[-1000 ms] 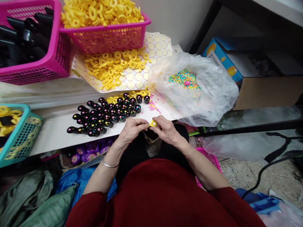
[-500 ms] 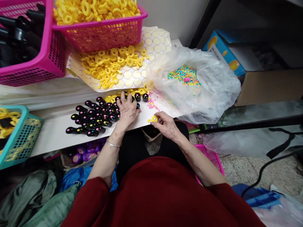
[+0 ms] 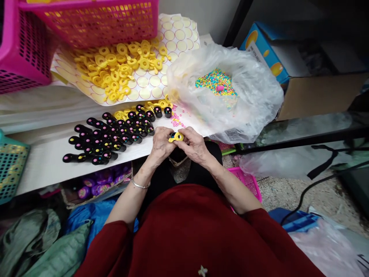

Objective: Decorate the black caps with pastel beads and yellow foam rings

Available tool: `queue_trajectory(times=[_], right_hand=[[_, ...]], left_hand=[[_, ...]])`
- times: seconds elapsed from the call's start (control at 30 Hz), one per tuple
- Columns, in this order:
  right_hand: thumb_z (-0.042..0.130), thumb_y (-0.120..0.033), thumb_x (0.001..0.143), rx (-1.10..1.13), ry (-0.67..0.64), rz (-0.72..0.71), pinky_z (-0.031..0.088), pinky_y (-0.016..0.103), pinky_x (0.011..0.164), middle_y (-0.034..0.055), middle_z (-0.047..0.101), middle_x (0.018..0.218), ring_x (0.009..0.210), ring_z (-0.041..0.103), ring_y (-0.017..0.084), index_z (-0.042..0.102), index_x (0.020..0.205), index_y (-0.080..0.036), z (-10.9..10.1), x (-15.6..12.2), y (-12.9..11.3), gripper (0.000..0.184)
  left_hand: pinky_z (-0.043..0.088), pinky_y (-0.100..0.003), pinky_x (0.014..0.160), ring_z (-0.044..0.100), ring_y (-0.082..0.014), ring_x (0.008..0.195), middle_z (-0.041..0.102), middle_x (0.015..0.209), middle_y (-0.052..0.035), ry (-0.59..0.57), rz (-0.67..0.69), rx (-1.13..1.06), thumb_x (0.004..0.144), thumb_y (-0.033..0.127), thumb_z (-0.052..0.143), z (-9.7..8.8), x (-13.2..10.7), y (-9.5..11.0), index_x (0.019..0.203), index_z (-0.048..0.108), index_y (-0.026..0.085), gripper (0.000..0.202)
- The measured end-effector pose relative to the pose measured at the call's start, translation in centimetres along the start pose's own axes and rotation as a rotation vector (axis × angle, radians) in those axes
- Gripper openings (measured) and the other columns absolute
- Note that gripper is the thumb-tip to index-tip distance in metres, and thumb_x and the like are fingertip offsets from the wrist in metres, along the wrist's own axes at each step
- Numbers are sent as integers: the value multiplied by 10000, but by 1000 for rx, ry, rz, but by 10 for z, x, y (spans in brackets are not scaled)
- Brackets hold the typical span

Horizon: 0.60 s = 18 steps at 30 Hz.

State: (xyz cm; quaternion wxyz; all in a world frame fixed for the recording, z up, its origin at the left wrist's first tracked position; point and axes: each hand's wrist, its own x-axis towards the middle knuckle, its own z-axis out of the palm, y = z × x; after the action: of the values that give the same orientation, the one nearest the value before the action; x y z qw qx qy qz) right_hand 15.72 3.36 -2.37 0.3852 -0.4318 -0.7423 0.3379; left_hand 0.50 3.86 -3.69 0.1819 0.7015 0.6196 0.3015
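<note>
Over the table's front edge, my two hands meet. My left hand is closed on a small black tube, most of it hidden by the fingers. A yellow plastic ring with a tab is pinched by my right hand, held against the tube's end. I cannot tell whether ring and tube are joined. To the left stand rows of black tubes with coloured beads in their tops. Behind them lie loose yellow rings, and pink beads are scattered nearby.
A clear plastic bag holds many coloured beads and a pink piece. More yellow rings lie on a sticker sheet. Pink baskets stand at the back left, a teal basket at far left. A cardboard box sits at right.
My left hand has left the rows of tubes and come right with a black tube. My right hand has brought the yellow ring slightly left to it. The view has shifted somewhat.
</note>
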Motion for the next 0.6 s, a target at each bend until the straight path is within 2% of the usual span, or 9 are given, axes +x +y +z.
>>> queue_trajectory(times=[0.13, 0.3, 0.5, 0.6], right_hand=[[561, -271, 823, -159, -53, 35, 453, 281, 719, 55, 537, 950, 817, 528, 166, 593, 1046, -181, -2, 4, -2, 243], [518, -255, 839, -369, -157, 53, 435, 300, 754, 75, 549, 968, 891, 527, 201, 607, 1018, -176, -3, 11, -10, 214], [495, -235, 847, -508, -239, 77, 404, 285, 715, 71, 548, 976, 883, 509, 200, 593, 1013, -181, -4, 15, -16, 201], [494, -252, 855, -536, -284, 89, 395, 279, 692, 73, 548, 991, 873, 514, 197, 589, 1016, -178, -5, 16, -18, 201]], left_hand=[[453, -325, 752, 541, -212, 847, 640, 752, -39, 51, -38, -42, 622, 233, 632, 12, -1, -8, 760, 643, 178, 148], [454, -324, 781, 541, -201, 840, 648, 758, -23, 85, -45, -114, 613, 200, 624, 18, -2, -11, 757, 647, 191, 145], [432, -352, 866, 538, -212, 897, 670, 849, -27, 22, -35, -209, 590, 203, 655, 11, -6, -11, 842, 676, 196, 253], [434, -357, 886, 548, -213, 938, 669, 951, -42, 12, -60, -429, 569, 202, 656, 5, -8, -11, 909, 687, 189, 341]])
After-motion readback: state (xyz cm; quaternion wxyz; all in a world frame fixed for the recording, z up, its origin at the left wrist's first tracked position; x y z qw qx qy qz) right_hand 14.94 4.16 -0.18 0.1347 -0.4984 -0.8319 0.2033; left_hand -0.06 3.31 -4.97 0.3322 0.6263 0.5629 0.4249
